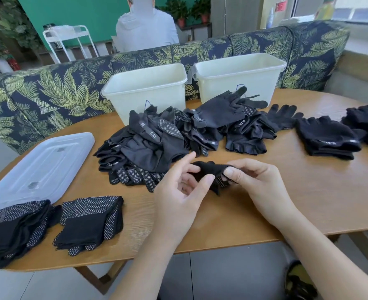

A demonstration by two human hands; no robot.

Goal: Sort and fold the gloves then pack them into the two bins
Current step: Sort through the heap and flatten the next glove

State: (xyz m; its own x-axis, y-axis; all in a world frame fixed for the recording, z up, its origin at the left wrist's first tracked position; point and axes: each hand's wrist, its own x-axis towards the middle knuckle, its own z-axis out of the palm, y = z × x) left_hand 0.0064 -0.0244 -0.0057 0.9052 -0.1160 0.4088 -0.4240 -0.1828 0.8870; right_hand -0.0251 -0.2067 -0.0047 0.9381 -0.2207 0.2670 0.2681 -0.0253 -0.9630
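One black glove (209,169) was being folded, pinched by right hand (252,182) fingers and left hand (178,191) thumb. Next likely needed: fold flattened, glove laid on matching folded stack (90,221).

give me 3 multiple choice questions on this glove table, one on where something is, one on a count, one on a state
1. Where does the clear lid lie?
A. on the table's left part, beside the unsorted pile
B. on top of a bin
C. on the sofa

2. How many white bins stand at the table's far edge?
A. one
B. two
C. four

3. What are the hands doing?
A. both rest flat on the table
B. both hold one black glove between them
C. each lifts a bin

Answers:
1. A, the lid lies flat on the wooden table, left of the glove pile.
2. B, a left bin and a right bin stand side by side.
3. B, the left hand and right hand pinch the black glove above the table.
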